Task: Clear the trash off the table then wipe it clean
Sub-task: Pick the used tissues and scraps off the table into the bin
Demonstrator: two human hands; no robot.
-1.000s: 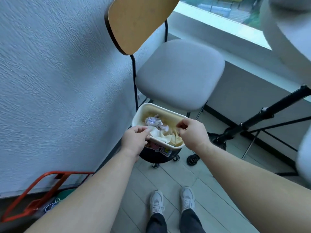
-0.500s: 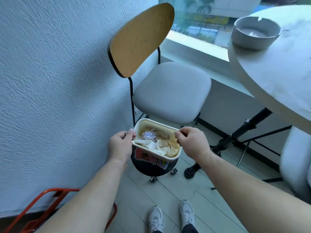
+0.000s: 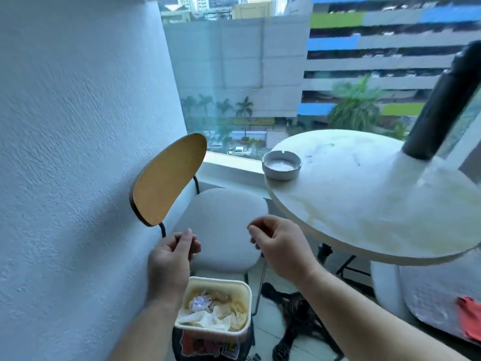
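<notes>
The round worktop carries an ashtray. Your left hand and right hand hover above the trash bin, fingers loosely curled, empty.

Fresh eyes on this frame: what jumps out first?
Two bare hands, left hand and right hand, hover mid-frame with loosely curled fingers, holding nothing visible. Right below them sits a trash bin stuffed with crumpled paper. On the right, the round white table carries an ashtray near its left edge.
</notes>
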